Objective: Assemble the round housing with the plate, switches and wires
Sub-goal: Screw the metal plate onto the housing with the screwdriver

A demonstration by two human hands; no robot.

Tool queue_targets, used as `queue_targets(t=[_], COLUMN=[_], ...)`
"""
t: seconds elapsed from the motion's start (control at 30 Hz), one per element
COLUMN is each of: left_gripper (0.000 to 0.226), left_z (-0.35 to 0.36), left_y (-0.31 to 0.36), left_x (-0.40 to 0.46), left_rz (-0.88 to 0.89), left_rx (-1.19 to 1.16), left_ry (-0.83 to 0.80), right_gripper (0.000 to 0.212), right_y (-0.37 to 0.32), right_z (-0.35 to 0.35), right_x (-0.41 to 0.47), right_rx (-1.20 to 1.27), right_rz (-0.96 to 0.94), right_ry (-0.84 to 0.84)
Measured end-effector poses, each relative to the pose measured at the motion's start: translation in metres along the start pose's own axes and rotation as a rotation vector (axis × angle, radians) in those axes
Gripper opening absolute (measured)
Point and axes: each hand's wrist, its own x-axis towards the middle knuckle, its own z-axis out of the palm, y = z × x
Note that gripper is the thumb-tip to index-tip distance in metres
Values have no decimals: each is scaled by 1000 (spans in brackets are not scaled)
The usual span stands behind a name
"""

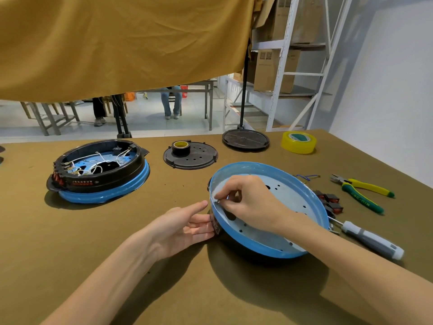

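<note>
A blue round plate (293, 198) with a pale, hole-dotted inside stands tilted on the table, near right of centre. My left hand (185, 228) has straight fingers pressing a dark part at the plate's left outer rim. My right hand (250, 202) reaches inside the plate, fingertips pinching a small metal piece at the inner left wall. Several black and red switches (330, 201) lie just right of the plate. Loose blue wires (307, 177) lie behind it. A black round housing (98, 170) with white wires inside sits on a second blue plate at the left.
A grey screwdriver (372, 240) and yellow-green pliers (363, 190) lie on the right. A black perforated cover (192, 157) with a roll of tape sits mid-table, another black disc (245, 139) and yellow tape (298, 142) behind. A cloth hangs above; shelving stands at right.
</note>
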Motion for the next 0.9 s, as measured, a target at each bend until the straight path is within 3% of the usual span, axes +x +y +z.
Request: queue_targets(t=[0.33,0.9], left_gripper=[33,22], left_z=[6,6], left_y=[-2,-9], left_x=[-2,1], left_rz=[24,55], left_rx=[84,110], left_ry=[-10,-26], right_gripper=[11,10], right_y=[4,0], right_z=[-10,-14], right_x=[17,22], right_rx=[56,-3], right_rz=[74,50], right_ry=[-172,-232])
